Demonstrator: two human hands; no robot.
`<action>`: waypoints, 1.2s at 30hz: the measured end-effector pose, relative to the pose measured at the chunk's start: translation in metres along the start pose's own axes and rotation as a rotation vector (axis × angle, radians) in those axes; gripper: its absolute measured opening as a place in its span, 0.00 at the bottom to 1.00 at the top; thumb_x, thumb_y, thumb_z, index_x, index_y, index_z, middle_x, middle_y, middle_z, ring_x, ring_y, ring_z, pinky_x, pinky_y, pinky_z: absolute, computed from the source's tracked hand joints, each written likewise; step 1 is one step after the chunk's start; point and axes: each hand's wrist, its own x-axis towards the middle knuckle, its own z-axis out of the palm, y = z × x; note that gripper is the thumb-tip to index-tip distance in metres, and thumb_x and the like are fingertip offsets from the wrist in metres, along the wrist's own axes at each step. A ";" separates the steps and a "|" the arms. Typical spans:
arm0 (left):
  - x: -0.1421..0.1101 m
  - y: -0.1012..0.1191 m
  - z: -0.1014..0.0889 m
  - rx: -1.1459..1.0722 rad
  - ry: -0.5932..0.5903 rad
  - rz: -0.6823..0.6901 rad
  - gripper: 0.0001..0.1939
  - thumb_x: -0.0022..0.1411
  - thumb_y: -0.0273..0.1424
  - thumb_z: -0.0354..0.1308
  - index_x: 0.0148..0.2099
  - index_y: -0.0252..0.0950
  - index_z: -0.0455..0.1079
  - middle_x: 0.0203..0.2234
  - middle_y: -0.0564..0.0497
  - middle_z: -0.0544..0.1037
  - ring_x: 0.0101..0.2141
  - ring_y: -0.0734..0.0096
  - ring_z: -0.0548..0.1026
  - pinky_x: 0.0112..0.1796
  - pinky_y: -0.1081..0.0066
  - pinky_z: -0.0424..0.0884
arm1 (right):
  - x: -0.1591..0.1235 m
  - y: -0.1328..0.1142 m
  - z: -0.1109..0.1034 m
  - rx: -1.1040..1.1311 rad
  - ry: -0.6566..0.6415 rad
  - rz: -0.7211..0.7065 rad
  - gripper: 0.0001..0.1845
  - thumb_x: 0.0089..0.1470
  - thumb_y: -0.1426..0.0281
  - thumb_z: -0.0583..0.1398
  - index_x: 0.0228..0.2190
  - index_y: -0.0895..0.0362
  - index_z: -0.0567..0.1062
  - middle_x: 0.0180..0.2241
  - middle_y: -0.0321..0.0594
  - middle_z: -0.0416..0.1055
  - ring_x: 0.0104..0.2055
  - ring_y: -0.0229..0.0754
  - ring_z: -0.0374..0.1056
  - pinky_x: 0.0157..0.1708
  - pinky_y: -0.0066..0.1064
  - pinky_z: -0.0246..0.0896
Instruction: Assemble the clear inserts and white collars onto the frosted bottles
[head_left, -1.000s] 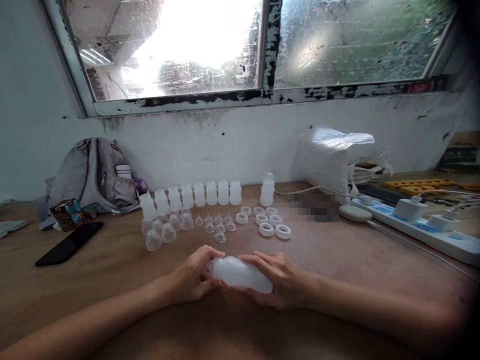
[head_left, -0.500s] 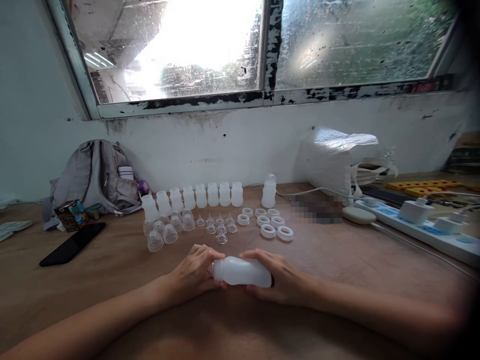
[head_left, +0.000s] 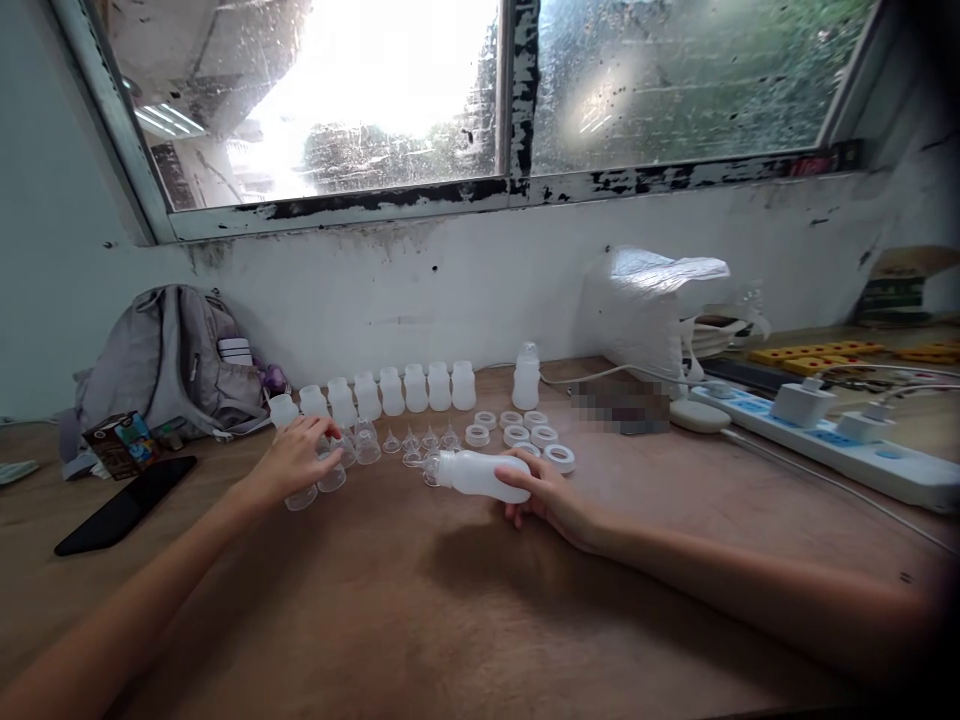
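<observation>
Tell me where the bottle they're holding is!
In the head view, mid-picture, the bottle is sideways in the right hand, in front of the white rings.

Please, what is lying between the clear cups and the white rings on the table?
In the head view, a group of clear teats lies between the clear cups and the white rings.

Along the table's [head_left: 450, 640] back edge, a row of bottles [head_left: 415, 388] stands left of a lone bottle [head_left: 526, 380]. Before them, left to right, sit cups [head_left: 367, 447], teats [head_left: 412, 455] and rings [head_left: 477, 444]. The left hand [head_left: 300, 460] is at the cups; the right hand [head_left: 544, 492] has a sideways bottle [head_left: 478, 474] before the rings. Toward the left edge, a phone [head_left: 124, 508] lies before a backpack [head_left: 161, 360]; toward the right, a power strip [head_left: 919, 482].
</observation>
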 end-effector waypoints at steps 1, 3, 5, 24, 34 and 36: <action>0.000 -0.005 -0.003 0.001 -0.089 -0.020 0.14 0.51 0.39 0.52 0.38 0.37 0.65 0.35 0.47 0.72 0.39 0.57 0.67 0.38 0.65 0.60 | -0.001 0.000 0.000 -0.003 -0.004 -0.005 0.17 0.47 0.60 0.59 0.34 0.58 0.62 0.27 0.35 0.65 0.19 0.30 0.63 0.17 0.23 0.61; 0.000 -0.012 -0.008 -0.022 -0.245 -0.058 0.19 0.46 0.40 0.56 0.41 0.38 0.66 0.35 0.47 0.73 0.40 0.54 0.67 0.38 0.65 0.60 | -0.002 -0.001 0.000 -0.005 -0.006 -0.010 0.17 0.47 0.60 0.59 0.34 0.58 0.63 0.27 0.35 0.65 0.19 0.30 0.63 0.16 0.22 0.61; 0.000 -0.011 -0.011 -0.093 -0.307 -0.078 0.20 0.45 0.40 0.57 0.42 0.38 0.67 0.34 0.48 0.74 0.39 0.54 0.67 0.38 0.65 0.59 | -0.002 -0.001 0.000 0.002 0.000 -0.011 0.17 0.47 0.60 0.59 0.35 0.58 0.63 0.28 0.35 0.65 0.19 0.30 0.63 0.16 0.23 0.61; -0.035 0.094 0.035 -1.417 -0.366 -0.192 0.20 0.48 0.44 0.59 0.32 0.33 0.58 0.24 0.50 0.75 0.20 0.79 0.67 0.22 0.78 0.59 | -0.011 -0.007 0.003 -0.146 -0.098 -0.025 0.18 0.45 0.58 0.59 0.34 0.57 0.65 0.21 0.31 0.65 0.17 0.31 0.61 0.15 0.22 0.57; -0.040 0.096 0.029 -1.333 -0.393 -0.087 0.16 0.52 0.38 0.58 0.38 0.32 0.62 0.24 0.53 0.72 0.20 0.80 0.68 0.22 0.78 0.61 | -0.020 -0.013 0.007 -0.419 -0.103 -0.052 0.17 0.48 0.55 0.56 0.32 0.56 0.64 0.15 0.28 0.59 0.12 0.29 0.53 0.10 0.20 0.45; -0.043 0.097 0.029 -1.347 -0.392 -0.083 0.15 0.51 0.37 0.59 0.36 0.32 0.61 0.22 0.54 0.71 0.20 0.80 0.68 0.21 0.79 0.62 | -0.024 -0.012 0.007 -0.464 -0.115 -0.093 0.17 0.48 0.56 0.56 0.32 0.56 0.64 0.18 0.30 0.62 0.14 0.30 0.55 0.12 0.21 0.47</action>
